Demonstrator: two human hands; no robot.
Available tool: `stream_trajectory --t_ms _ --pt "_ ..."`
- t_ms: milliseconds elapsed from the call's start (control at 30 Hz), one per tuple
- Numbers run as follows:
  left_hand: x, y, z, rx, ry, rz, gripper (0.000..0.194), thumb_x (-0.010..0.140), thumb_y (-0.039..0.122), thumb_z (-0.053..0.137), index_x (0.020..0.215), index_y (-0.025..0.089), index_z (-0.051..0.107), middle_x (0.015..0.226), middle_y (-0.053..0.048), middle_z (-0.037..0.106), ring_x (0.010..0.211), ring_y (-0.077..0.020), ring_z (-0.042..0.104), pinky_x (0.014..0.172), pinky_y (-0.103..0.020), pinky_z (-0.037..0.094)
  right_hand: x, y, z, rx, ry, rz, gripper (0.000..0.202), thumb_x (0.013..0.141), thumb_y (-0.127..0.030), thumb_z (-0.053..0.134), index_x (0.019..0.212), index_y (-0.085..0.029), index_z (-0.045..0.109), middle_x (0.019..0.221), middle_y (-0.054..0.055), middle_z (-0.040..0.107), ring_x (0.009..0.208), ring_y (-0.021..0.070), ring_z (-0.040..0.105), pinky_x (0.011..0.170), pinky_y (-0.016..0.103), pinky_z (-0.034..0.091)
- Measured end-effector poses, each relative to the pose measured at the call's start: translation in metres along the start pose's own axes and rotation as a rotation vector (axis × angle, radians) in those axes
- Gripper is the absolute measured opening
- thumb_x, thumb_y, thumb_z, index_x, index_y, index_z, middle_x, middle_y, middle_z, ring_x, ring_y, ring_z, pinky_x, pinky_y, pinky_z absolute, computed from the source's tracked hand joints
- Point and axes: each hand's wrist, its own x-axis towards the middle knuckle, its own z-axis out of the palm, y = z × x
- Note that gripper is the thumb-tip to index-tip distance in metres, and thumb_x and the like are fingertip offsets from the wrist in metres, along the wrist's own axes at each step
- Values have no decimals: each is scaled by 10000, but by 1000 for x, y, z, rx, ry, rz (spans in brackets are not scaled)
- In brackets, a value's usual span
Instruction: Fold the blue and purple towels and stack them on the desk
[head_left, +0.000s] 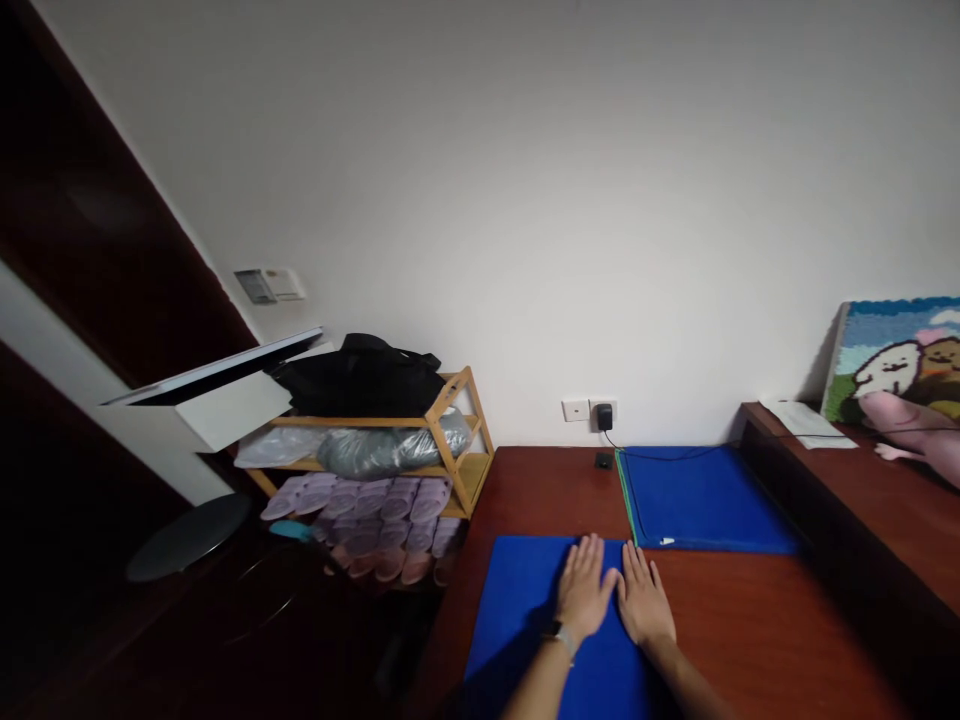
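Note:
A blue cloth lies flat on the reddish-brown table. My left hand rests palm down on its upper part, with a watch on the wrist. Beside it, my right hand lies flat along the cloth's right edge, fingers stretched out. The two thumbs nearly meet. Neither hand grips anything. Beyond my right hand is a second blue cloth, folded, with a green edge on its left and a small white tag at the front.
A black plug sits in the wall socket, its cable crossing the folded cloth. On the left stands a wooden rack with a black bag and several slippers. A raised ledge at right holds a pink plush toy.

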Motion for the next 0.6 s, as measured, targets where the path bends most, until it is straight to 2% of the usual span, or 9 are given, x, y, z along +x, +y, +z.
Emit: stream_trajectory --t_ms 67,100,167,233,300,467,533,600 --pt "15 31 18 -72 -24 9 588 1067 459 115 1624 278 163 1676 1 256 1553 -183 217 1281 -436 237 -1 3 2 -25 -13 -35 647 968 -302 266 1594 -137 284 1682 61 182 1567 238 123 1269 465 100" --pt "18 38 24 -90 -29 -1 585 1068 452 100 1622 282 177 1672 -2 271 1551 -178 219 1282 -433 236 -1 4 3 -36 -15 -48 652 956 -285 283 1593 -146 291 1684 60 176 1568 241 114 1268 469 94" --pt "16 32 28 -89 -34 -9 582 1069 459 101 1619 291 195 1669 -1 282 1551 -172 218 1286 -435 224 -1 5 5 -48 -16 -48 650 963 -296 265 1593 -137 289 1686 62 165 1569 240 108 1268 467 89" --pt "5 5 20 -53 -35 -11 587 1068 491 132 1619 299 193 1676 6 263 1555 -177 211 1290 -449 205 0 4 6 -50 -15 -18 652 988 -338 200 1595 -110 268 1685 59 168 1569 232 119 1269 458 97" --pt "-10 -35 4 5 -40 -55 614 1060 536 162 1620 286 203 1681 -5 246 1557 -198 210 1288 -470 198 1 3 5 -44 -4 7 666 1002 -377 146 1599 -95 236 1685 48 170 1568 223 126 1270 446 107" --pt "-36 -131 -42 142 -51 -281 681 1048 585 181 1606 207 280 1675 -57 263 1553 -226 223 1275 -467 214 1 1 4 -4 20 23 676 1002 -395 139 1602 -92 218 1687 44 177 1568 219 133 1273 439 107" --pt "-39 -156 -54 166 -55 -337 663 1054 559 203 1601 197 295 1673 -55 273 1548 -222 237 1268 -450 234 1 1 3 2 18 28 677 1004 -403 134 1603 -96 213 1688 42 177 1568 216 129 1275 436 98" --pt "-39 -167 -61 175 -59 -373 656 1058 533 220 1597 169 302 1669 -76 279 1545 -233 247 1263 -454 244 1 1 3 -3 10 32 677 1007 -407 123 1604 -96 197 1690 35 167 1569 211 123 1276 430 92"
